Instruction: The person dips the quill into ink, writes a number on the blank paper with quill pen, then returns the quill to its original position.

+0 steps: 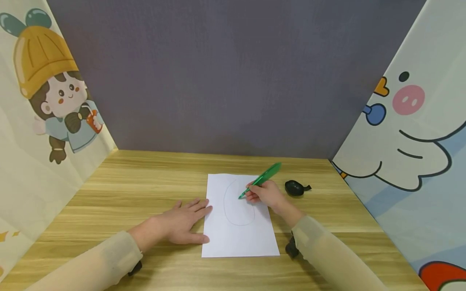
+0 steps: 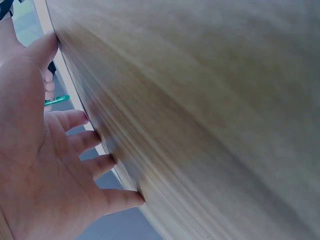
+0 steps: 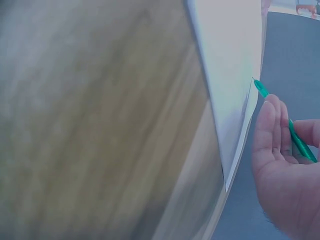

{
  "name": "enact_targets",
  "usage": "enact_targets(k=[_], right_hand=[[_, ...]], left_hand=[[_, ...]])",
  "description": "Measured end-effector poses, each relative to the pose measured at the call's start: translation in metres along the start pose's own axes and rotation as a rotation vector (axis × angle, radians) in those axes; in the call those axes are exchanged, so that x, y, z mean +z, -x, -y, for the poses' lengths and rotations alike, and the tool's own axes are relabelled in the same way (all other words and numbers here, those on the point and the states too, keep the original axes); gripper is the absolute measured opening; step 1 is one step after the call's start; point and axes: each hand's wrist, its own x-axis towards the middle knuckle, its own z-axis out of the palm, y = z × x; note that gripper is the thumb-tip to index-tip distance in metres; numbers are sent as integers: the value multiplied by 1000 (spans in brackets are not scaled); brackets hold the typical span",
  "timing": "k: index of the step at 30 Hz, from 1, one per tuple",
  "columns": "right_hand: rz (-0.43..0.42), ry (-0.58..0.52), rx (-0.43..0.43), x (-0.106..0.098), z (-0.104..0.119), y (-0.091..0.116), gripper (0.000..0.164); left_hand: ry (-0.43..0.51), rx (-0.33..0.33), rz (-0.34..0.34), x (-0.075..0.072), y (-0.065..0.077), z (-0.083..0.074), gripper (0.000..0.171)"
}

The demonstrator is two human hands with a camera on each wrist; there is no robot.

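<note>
A white sheet of paper [image 1: 240, 243] lies on the wooden table and carries a thin, open U-shaped line. My right hand [image 1: 268, 195] pinches a green pen [image 1: 267, 174] with a broad leaf-shaped top end. Its tip is at the paper inside the curve; whether it touches cannot be told. My left hand [image 1: 182, 223] lies flat with spread fingers, thumb and fingertips on the sheet's left edge. In the left wrist view the left palm [image 2: 55, 165] and straight fingers show. The right wrist view shows the pen [image 3: 261, 88] between thumb and fingers.
A small black rounded thing [image 1: 294, 188] with a short tab lies right of the paper. A dark grey panel [image 1: 225, 81] stands behind the wooden table [image 1: 153, 178]. Cartoon-printed sheets [image 1: 22, 169] flank both sides.
</note>
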Motion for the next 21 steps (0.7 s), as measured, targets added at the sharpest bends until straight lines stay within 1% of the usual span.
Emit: enact_targets(k=[10, 21], right_hand=[[19, -4, 7, 5, 4, 0, 29], [21, -7, 3, 12, 4, -1, 29]], left_hand=[[9, 8, 7, 0, 0, 0, 99], [6, 16, 0, -2, 2, -2, 100]])
